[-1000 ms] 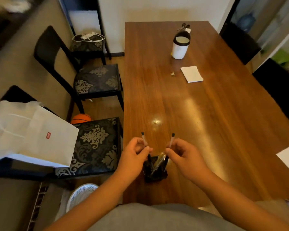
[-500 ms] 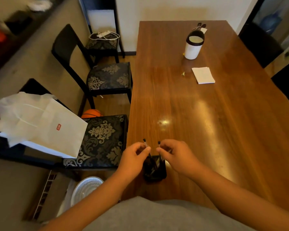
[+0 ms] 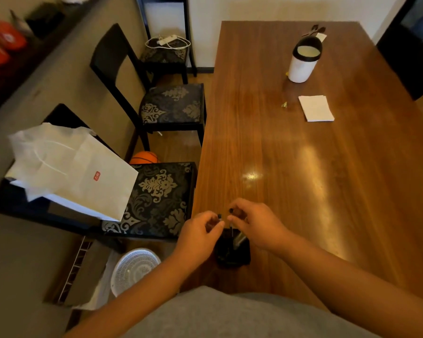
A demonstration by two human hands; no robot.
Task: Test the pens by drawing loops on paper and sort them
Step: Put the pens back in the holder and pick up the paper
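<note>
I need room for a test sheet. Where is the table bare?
Widest bare patch: the table between the paper and the right hand, out to the right edge. Another strip runs along the left edge beyond the left hand. Crowded: the holder, where each hand pinches a pen, and the far end by the white bin.

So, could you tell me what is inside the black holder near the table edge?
Pens stand in the black holder; the left hand and right hand each pinch one. Their count is hidden.
</note>
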